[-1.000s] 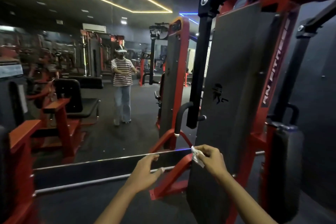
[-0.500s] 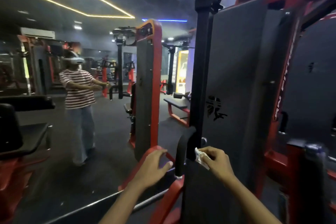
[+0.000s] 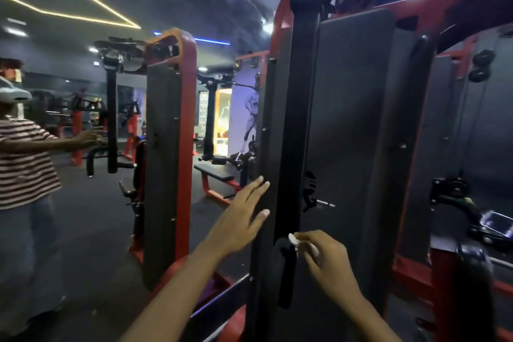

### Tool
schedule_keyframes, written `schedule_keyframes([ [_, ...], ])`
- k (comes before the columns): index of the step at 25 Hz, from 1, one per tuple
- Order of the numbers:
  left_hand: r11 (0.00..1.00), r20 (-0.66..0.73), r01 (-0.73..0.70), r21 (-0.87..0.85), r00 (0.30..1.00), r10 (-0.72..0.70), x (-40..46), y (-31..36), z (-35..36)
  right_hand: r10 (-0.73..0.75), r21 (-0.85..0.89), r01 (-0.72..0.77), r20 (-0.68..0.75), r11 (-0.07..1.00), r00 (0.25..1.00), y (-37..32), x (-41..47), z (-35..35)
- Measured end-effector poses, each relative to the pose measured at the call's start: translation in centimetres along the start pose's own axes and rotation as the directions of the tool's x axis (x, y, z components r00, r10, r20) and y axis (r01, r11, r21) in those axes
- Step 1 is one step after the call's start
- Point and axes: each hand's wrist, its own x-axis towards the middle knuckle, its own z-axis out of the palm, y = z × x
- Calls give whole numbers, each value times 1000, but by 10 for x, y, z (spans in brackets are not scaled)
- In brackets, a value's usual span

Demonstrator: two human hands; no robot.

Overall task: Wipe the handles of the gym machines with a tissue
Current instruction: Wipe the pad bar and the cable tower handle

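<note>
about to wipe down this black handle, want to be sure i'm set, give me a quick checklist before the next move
1. Tissue in hand: ok. The right hand pinches the white tissue.
2. Tissue at the handle: ok. It sits at the top of the black handle; how firmly it presses, cannot tell.
3. Left hand clear of the wipe path: ok. The left hand is open, up and to the left of the handle, holding nothing.
4. Handle length visible: not ok. The picture is dark and the lower end is hard to make out.
5. Tissue condition: cannot tell, it is mostly hidden in the fingers.
</note>
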Motion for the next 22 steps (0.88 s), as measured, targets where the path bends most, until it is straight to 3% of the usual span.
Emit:
schedule_keyframes([
  [2,952,-11,-228,204,972,236,27,-8,7,-62,-131,65,24,989,998,2,7,2],
  [4,818,83,-430,381,897,434,49,-18,17,-151,-299,158,47,941,987,0,10,9],
  [7,680,157,-580,448,800,579,75,-34,35,-140,-447,166,89,879,986,-4,21,24],
  [11,616,130,-657,434,722,679,86,-54,50,9,-548,71,141,834,990,-12,26,47],
  [17,572,94,-723,387,648,756,97,-67,57,223,-541,-127,115,831,968,-27,31,50],
  [22,559,46,-737,380,618,785,97,-71,60,131,-564,-91,30,821,991,-61,-3,54],
])
